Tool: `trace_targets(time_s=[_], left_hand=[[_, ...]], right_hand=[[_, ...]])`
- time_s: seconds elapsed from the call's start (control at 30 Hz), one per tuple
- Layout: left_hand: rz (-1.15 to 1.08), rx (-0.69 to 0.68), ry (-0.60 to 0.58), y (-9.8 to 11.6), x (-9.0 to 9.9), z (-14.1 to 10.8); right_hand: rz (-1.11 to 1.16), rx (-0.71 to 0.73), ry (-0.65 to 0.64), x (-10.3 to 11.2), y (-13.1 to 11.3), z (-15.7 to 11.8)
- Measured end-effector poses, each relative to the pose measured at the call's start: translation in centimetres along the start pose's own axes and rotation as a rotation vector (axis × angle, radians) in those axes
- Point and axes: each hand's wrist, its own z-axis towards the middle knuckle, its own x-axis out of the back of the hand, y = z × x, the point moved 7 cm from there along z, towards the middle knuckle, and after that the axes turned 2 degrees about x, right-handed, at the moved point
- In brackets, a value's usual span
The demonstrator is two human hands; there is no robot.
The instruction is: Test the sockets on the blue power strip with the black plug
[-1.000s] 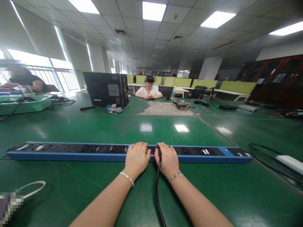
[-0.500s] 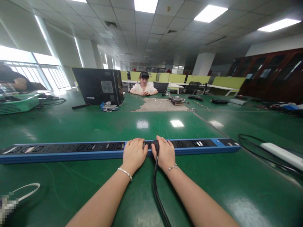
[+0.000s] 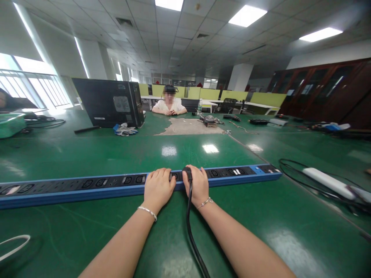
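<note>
A long blue power strip [image 3: 116, 187] with black sockets lies across the green table in front of me. My left hand [image 3: 159, 187] is wrapped over the strip near its middle, fingers over the far edge and thumb on top. Just to its right, my right hand [image 3: 198, 186] grips the black power plug [image 3: 188, 172] at a socket, its fingers reaching over the strip. From the plug a thick black cord [image 3: 189, 222] runs down towards me between my forearms. Whether the plug is fully seated cannot be made out, as the hand partly covers it.
A black computer case [image 3: 108, 103] stands at the back left, with gloves [image 3: 125, 129] before it. A green basket [image 3: 11, 124] is at far left. To the right lie a white power strip [image 3: 327, 182] and black cables. Another person [image 3: 169, 104] sits across the table.
My view has turned slightly right, so the scene sits further left. Both hands stay on the strip, the right one still on the plug, which appears slightly more tilted.
</note>
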Motion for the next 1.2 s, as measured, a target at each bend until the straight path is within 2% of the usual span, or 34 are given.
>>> trace_targets(time_s=[0.07,0.13,0.23,0.33,0.37,0.43,0.5,0.9,1.07,1.2], left_hand=[[0.002,0.003,-0.010,0.0,0.0,0.0],[0.000,0.005,-0.018,0.0,0.0,0.0],[-0.006,0.006,-0.021,0.0,0.1,0.1],[-0.005,0.005,-0.028,0.0,0.0,0.1],[-0.003,0.005,-0.031,-0.1,0.0,0.1],[0.001,0.007,-0.035,-0.1,-0.1,0.1],[0.003,0.009,-0.040,-0.1,0.0,0.1],[-0.018,0.015,-0.030,-0.1,0.1,0.0],[-0.021,0.016,-0.034,0.0,0.2,0.1],[-0.018,0.018,-0.050,0.0,0.1,0.1]], right_hand=[[0.060,-0.024,0.089,1.7,0.2,1.0],[0.095,-0.071,0.114,3.4,2.0,2.0],[0.111,-0.199,0.115,6.0,8.0,2.4],[0.083,-0.458,0.049,7.7,15.4,0.8],[0.076,-0.492,0.010,7.9,17.0,0.3],[0.089,-0.484,-0.048,8.0,18.7,-0.4],[0.099,-0.445,-0.075,7.7,18.8,-0.6],[-0.048,-0.306,-0.102,6.3,16.1,-0.1],[-0.158,-0.312,-0.070,5.9,15.7,-0.7],[-0.232,-0.302,-0.097,6.1,15.3,-1.3]])
